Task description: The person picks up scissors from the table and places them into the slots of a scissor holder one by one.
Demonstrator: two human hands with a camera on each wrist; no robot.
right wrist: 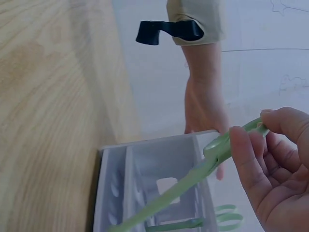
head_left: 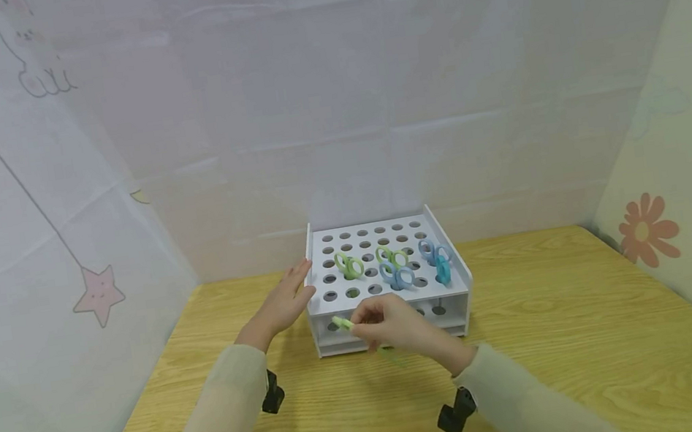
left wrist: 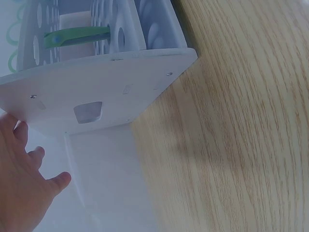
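My right hand (head_left: pixel 394 323) pinches a pair of light green scissors (right wrist: pixel 178 186) by the handle loops, in front of the white rack (head_left: pixel 365 303). Their blades slant away from the fingers, blurred in the head view. My left hand (head_left: pixel 282 306) lies along the rack's left side panel (left wrist: pixel 63 96), fingers extended and fingertips at its upper edge. Standing in the rack's holes are two green scissors (head_left: pixel 349 267), (head_left: pixel 393 257), two blue ones (head_left: pixel 397 277), (head_left: pixel 433 251) and a teal pair (head_left: pixel 443 270), handles up.
The rack has rows of round holes in its top panel and a lower holed shelf. It stands on a wood-grain table (head_left: pixel 549 335), near a pale cloth backdrop (head_left: pixel 336 99). Table surface extends on both sides and in front of the rack.
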